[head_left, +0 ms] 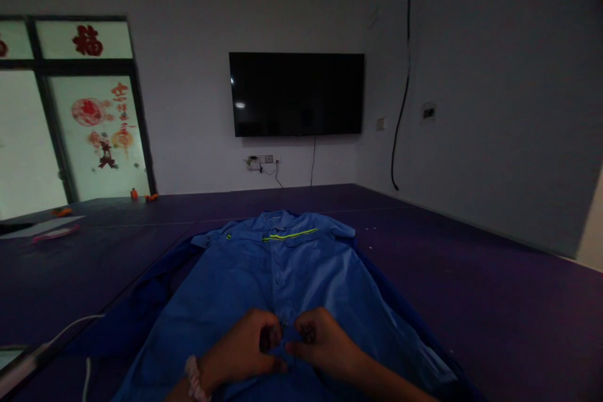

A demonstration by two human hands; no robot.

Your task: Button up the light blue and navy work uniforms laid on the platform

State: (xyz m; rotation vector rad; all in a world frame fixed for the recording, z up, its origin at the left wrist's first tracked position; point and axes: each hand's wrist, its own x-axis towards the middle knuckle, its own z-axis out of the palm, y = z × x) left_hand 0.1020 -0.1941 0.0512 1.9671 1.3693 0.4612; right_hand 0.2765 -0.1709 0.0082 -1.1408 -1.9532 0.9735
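A light-blue short-sleeved shirt with yellow-green stripes across the chest lies spread out, collar away from me. Darker blue cloth shows beneath it on both sides. Near the shirt's lower front, my left hand pinches the edge of the front opening; a pale scrunchie circles that wrist. Opposite it, my right hand has thumb and fingers closed on the other side of the opening. A small gap parts the two hands. Whether a button sits between the fingertips is too dark to tell.
The shirt lies on a wide purple surface. At the left are a white cable, a pink item and small orange objects. Against the far wall hangs a television, and a black cable dangles on the right.
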